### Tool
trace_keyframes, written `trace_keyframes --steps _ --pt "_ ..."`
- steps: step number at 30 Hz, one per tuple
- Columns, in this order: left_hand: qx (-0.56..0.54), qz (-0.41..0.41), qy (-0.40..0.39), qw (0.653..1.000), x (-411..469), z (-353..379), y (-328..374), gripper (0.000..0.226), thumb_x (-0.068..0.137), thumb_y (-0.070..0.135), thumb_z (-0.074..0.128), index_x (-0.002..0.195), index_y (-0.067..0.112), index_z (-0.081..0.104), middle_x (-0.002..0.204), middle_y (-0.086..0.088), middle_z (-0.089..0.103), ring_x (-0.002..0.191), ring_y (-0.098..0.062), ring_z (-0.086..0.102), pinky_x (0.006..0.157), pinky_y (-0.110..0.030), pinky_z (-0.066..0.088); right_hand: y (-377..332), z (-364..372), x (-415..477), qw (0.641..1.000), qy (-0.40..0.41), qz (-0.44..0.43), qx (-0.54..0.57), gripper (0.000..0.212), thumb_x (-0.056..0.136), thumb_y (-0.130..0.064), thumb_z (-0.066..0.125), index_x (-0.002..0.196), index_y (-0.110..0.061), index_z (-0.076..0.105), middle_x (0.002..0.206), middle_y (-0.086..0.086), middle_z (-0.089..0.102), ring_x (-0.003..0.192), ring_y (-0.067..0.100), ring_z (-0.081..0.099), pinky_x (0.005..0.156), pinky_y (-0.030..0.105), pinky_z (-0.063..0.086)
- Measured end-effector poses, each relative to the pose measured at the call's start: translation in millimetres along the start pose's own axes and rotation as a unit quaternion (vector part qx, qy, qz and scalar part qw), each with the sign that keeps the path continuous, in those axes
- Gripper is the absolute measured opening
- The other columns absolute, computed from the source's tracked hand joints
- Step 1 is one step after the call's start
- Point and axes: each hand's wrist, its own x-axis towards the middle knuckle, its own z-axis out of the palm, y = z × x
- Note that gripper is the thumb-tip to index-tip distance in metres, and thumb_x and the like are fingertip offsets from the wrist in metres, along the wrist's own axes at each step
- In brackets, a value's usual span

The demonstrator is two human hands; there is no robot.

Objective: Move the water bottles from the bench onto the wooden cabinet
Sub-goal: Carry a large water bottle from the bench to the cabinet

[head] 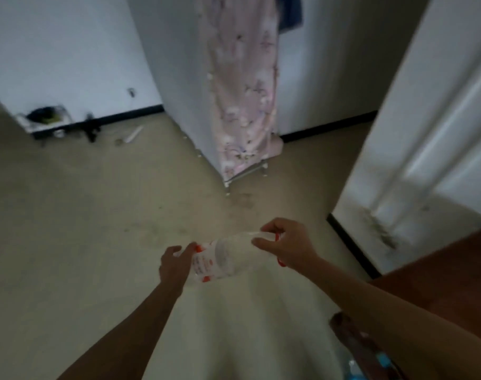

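Observation:
A clear plastic water bottle with a white and red label lies sideways in the air above the floor, between both my hands. My left hand cups its bottom end. My right hand grips its neck end, where red shows by the fingers. A reddish-brown wooden surface fills the right side, beside and behind my right arm. At the bottom right, a second bottle with a blue label shows partly behind a dark wooden piece. The picture is blurred.
A fabric wardrobe with a pink flowered curtain stands on a metal frame ahead. A white door or wall panel rises on the right. A low rack with dark items and small clutter sit by the far left wall. Beige floor spreads between.

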Motion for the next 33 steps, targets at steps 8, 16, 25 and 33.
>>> trace_keyframes --steps 8,16,25,33 --pt "-0.064 -0.075 0.113 0.989 87.8 -220.9 -58.2 0.068 0.067 0.053 0.071 0.118 0.008 0.061 0.11 -0.015 0.068 0.101 -0.034 0.064 0.094 -0.047 0.052 -131.2 207.4 41.0 0.987 -0.133 -0.082 0.044 0.023 0.065 -0.028 0.088 0.077 -0.019 0.07 0.055 -0.012 0.059 0.04 0.005 0.05 0.044 0.015 0.041" --pt "-0.136 -0.184 0.229 0.946 149.5 -371.3 -128.1 0.058 0.059 0.058 0.067 0.093 0.011 0.072 0.085 -0.009 0.072 0.085 -0.031 0.068 0.086 -0.042 0.056 -245.4 404.7 89.0 0.944 -0.277 -0.176 0.013 0.021 0.065 -0.035 0.086 0.073 -0.023 0.071 0.066 -0.013 0.066 0.057 -0.003 0.057 0.06 0.012 0.042" --pt "-0.199 -0.234 0.356 0.883 240.9 -525.2 -143.2 0.06 0.061 0.06 0.066 0.096 0.011 0.072 0.087 -0.011 0.072 0.082 -0.03 0.069 0.084 -0.042 0.057 -386.6 622.1 157.9 0.87 -0.417 -0.261 0.032 0.022 0.065 -0.034 0.086 0.073 -0.02 0.07 0.07 -0.009 0.069 0.065 -0.002 0.06 0.065 0.016 0.044" --pt "-0.292 -0.288 0.452 0.792 276.9 -623.7 -155.5 0.03 0.077 0.037 0.071 0.068 0.009 0.068 0.078 -0.016 0.07 0.082 -0.033 0.067 0.079 -0.038 0.053 -488.6 789.0 156.3 0.788 -0.521 -0.328 0.008 0.028 0.064 -0.037 0.085 0.069 -0.016 0.067 0.067 -0.008 0.067 0.062 0.007 0.06 0.062 0.023 0.046"
